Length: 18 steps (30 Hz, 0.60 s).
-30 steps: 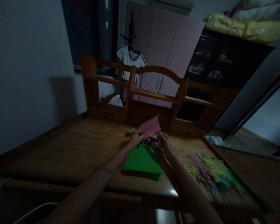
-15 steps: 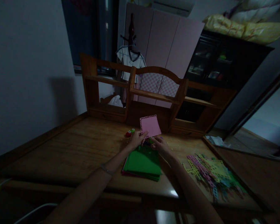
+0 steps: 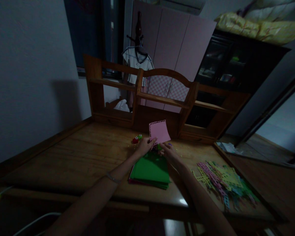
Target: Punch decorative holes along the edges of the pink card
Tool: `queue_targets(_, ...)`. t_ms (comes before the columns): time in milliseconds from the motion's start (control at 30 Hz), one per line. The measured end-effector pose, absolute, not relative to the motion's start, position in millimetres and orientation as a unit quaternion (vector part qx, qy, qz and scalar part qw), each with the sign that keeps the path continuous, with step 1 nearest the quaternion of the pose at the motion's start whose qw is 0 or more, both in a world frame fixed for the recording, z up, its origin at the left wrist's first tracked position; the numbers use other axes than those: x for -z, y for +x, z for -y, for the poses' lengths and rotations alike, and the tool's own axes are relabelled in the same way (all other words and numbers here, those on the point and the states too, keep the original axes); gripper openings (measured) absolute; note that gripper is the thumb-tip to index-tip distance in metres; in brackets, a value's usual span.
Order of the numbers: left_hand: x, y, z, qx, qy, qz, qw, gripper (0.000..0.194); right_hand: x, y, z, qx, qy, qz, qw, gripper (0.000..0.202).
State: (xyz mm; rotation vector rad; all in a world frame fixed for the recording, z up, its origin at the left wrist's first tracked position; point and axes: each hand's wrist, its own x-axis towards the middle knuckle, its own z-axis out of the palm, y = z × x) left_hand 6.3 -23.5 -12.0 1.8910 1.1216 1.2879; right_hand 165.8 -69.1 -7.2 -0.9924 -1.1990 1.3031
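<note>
A pink paper sheet (image 3: 159, 130) with a row of dark punched holes along its top and left edges is held up by my left hand (image 3: 145, 146), thumb on its lower left corner. My right hand (image 3: 169, 151) is closed just below the sheet's bottom edge, around something small with a bit of green showing; its kind is too dark to tell. Beneath both hands lies a stack of green sheets (image 3: 151, 171) with a reddish edge under it. Beyond my left hand sit a red and a green small object with eyes (image 3: 137, 139).
Cut-out strips and sheets with holes, pink, yellow, blue and green (image 3: 221, 178), are heaped at the right of the wooden desk (image 3: 93, 150). Small bits of paper lie around the hands. A wooden shelf unit (image 3: 162, 100) stands along the desk's back edge.
The pink sheet has shifted very slightly to the right in view. Both hands keep nearly the same pose, and the view has tilted a little.
</note>
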Motion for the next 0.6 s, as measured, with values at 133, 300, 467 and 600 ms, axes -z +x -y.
queue_targets(133,11.1,6.6,24.1,-0.489,0.712,-0.424,0.271,0.054,7.8,166.1,69.8,-0.54,-0.416,0.511,0.523,0.038)
queue_targets(300,10.4,7.3,25.7,-0.488,0.709,-0.42,0.289,0.054,9.0,167.4,69.5,-0.543,-0.41,0.517,0.52,0.038)
queue_targets(467,8.5,6.7,26.6,-0.49,0.716,-0.407,0.285,0.053,10.9,166.6,68.4,-0.548,-0.407,0.512,0.521,0.037)
queue_targets(600,8.1,5.7,26.2,-0.494,0.713,-0.421,0.266,0.053,10.4,165.7,70.0,-0.551,-0.405,0.51,0.521,0.036)
